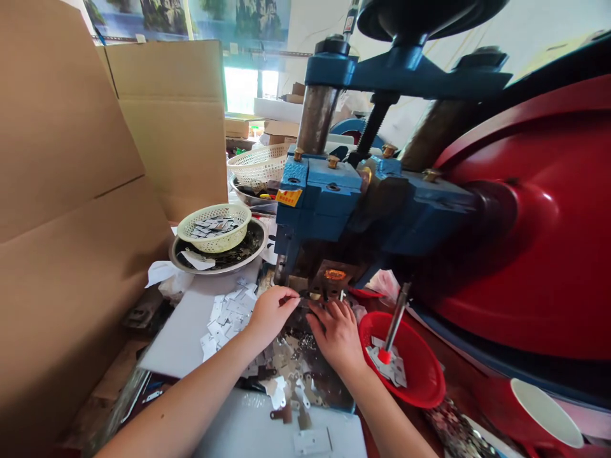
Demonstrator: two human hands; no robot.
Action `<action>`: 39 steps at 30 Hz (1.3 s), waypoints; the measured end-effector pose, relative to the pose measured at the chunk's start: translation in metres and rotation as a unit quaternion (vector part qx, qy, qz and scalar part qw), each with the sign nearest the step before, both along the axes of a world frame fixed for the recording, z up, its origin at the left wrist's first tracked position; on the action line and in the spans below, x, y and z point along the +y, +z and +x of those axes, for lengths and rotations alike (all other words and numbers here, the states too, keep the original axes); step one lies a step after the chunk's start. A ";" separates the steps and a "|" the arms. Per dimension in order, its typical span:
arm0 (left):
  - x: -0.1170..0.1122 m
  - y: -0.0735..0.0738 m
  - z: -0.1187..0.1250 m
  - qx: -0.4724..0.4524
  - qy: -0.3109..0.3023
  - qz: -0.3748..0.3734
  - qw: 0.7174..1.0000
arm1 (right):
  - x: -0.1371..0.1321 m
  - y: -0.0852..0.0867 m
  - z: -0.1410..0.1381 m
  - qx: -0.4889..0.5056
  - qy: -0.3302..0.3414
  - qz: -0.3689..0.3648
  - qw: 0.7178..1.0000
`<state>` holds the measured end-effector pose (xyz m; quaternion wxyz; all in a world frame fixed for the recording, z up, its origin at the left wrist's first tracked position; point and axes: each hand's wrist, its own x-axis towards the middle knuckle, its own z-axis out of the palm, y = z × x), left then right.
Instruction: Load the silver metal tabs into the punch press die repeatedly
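Head view: the left hand (273,313) and right hand (338,334) are positioned at the tooling (334,275) of the blue press (319,197). Left thumb and forefinger nearly meet; whether they grip a part cannot be told. Right fingers are parted, palm down; any hold is likewise unclear. Flat metal pieces (228,321) lie on the bench (179,350) beside the left forearm. Apparent step: seating a piece. Next move calls for alignment, then fingers clear.
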<state>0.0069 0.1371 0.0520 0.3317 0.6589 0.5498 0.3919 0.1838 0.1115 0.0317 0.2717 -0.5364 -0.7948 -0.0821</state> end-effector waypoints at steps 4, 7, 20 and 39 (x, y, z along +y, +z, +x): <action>0.005 -0.001 0.003 0.011 0.001 -0.020 1.000 | 0.001 -0.002 -0.001 0.005 0.009 -0.001 1.000; 0.005 -0.004 0.004 0.027 -0.001 -0.015 1.000 | 0.000 -0.002 -0.002 0.005 0.003 0.007 1.000; 0.005 -0.001 0.004 0.007 0.017 -0.045 0.999 | -0.003 -0.003 -0.001 -0.021 0.004 0.003 1.000; 0.014 -0.012 0.020 0.059 0.022 0.001 0.998 | 0.003 -0.021 0.011 0.098 0.044 0.006 0.994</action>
